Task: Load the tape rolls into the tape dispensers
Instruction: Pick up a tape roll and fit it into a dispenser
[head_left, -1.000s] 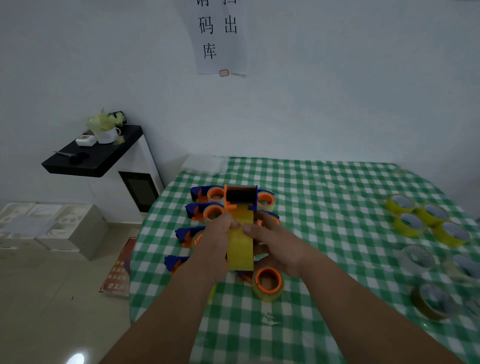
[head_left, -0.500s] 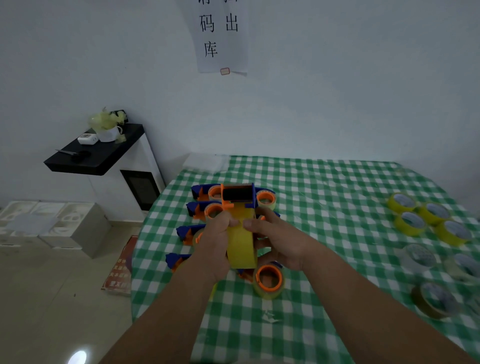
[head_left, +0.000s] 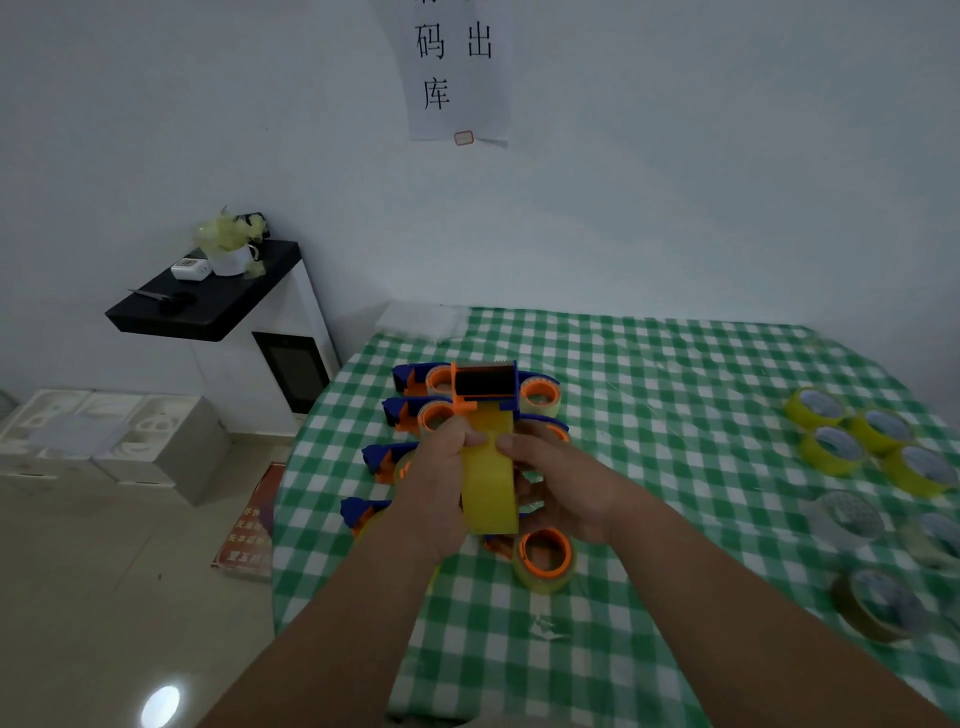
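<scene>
Both the left hand (head_left: 441, 483) and right hand (head_left: 558, 483) pinch the yellow tape roll (head_left: 489, 483) seated in the dispenser (head_left: 484, 384), held above the table's (head_left: 675, 415) left side. The sticky strip could crease if thumbs slip.

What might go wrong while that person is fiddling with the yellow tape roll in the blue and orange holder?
Three things, as guesses:
1. Both thumbs pinch the yellow tape strip; it may stick to the fingers or fold onto itself.
2. The blue and orange tape dispenser is held above a crowded row of loaded dispensers; a slip could scatter them.
3. The toothed cutter edge on top sits close to the left hand and right hand, so a nick is possible.
</scene>
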